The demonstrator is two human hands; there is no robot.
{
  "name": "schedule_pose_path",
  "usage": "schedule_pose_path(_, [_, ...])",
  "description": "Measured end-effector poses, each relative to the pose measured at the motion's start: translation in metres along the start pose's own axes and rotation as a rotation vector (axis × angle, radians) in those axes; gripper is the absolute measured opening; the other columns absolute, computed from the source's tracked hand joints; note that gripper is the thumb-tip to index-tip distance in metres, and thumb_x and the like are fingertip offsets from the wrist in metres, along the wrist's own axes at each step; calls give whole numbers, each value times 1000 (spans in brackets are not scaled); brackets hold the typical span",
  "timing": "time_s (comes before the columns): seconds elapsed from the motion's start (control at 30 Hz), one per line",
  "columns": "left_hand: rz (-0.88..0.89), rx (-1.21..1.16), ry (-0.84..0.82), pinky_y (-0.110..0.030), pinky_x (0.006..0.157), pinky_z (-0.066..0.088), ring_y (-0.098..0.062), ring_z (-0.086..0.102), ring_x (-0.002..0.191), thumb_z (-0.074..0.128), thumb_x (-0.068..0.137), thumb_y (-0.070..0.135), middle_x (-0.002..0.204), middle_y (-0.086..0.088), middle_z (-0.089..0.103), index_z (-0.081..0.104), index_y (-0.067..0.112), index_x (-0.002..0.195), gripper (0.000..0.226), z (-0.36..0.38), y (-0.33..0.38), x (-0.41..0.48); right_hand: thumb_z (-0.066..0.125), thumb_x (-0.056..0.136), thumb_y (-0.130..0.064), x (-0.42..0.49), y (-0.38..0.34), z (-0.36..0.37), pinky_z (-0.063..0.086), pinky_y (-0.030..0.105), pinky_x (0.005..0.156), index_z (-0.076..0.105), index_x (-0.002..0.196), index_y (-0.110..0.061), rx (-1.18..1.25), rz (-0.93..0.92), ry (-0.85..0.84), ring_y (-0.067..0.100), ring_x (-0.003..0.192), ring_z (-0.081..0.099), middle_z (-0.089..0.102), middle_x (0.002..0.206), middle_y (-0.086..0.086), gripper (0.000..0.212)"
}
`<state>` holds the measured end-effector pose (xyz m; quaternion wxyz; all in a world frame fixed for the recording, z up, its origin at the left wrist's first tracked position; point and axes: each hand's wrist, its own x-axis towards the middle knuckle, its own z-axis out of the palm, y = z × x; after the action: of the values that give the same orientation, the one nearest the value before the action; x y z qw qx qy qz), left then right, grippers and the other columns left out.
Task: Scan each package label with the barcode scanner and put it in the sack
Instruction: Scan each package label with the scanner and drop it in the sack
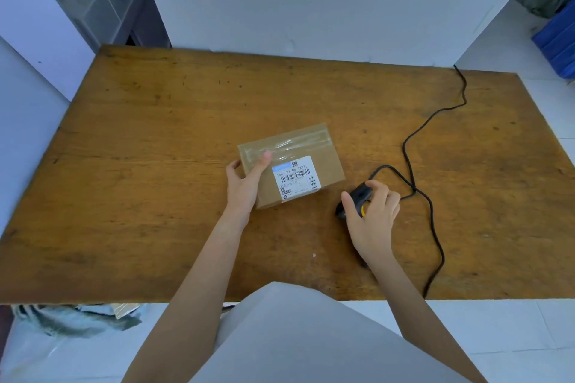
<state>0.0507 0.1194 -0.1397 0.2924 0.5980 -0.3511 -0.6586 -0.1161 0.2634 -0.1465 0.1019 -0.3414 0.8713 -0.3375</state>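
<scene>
A brown cardboard package (314,146) lies flat near the middle of the wooden table (155,165), with clear tape across its top and a white barcode label (297,176) facing up. My left hand (244,183) grips its left end, thumb on top and fingers round the side. To the right of the package my right hand (375,214) curls round the black barcode scanner (357,196), which has a yellow mark and lies on the table. The scanner's black cable (417,134) runs to the far right corner and loops back off the near edge.
A pale sack (62,329) with a package inside lies on the floor below the table's near left edge. White partition walls stand behind and to both sides. Blue bins (557,40) sit at the far right. My grey-clothed lap fills the bottom centre.
</scene>
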Motion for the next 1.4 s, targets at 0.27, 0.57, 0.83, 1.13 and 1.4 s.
schedule_pose_path(0.27, [-80, -132, 42, -31, 74, 51, -14, 62, 95, 66, 81, 57, 110, 3, 61, 36, 24, 133, 68, 8, 11, -44, 41, 100, -38, 21, -23, -21, 35, 34, 108, 39, 139, -26, 375, -120, -341, 10, 126, 39, 45, 129, -10, 41])
schedule_pose_path(0.57, [-112, -386, 347, -42, 91, 54, -21, 67, 102, 67, 53, 80, 116, 0, 68, 46, 25, 136, 102, -34, -9, -116, 42, 99, -39, 17, -62, -12, 40, 23, 93, 48, 115, -28, 499, -253, -694, 11, 111, 52, 53, 122, 4, 20])
schedule_pose_path(0.83, [-83, -620, 665, -42, 96, 52, -20, 69, 99, 60, 79, 66, 108, -1, 73, 58, 24, 126, 63, -128, -44, -181, 42, 97, -46, -62, -132, 34, 46, 30, 84, 44, 92, -30, 409, -420, -1094, 23, 105, 55, 55, 110, 6, 17])
schedule_pose_path(1.13, [-145, -637, 714, -51, 94, 48, -23, 58, 107, 47, 86, 69, 126, 2, 59, 39, 38, 137, 60, -272, -74, -231, 41, 96, -49, -193, -207, 105, 45, 31, 75, 48, 93, -23, 339, -414, -1212, 22, 96, 62, 61, 100, -2, 28])
schedule_pose_path(1.4, [-187, -634, 807, -40, 85, 44, -23, 59, 104, 47, 87, 66, 120, 4, 62, 37, 39, 138, 59, -402, -102, -254, 41, 100, -31, -305, -271, 162, 44, 30, 78, 49, 114, -12, 193, -472, -1318, 23, 105, 62, 64, 106, 0, 24])
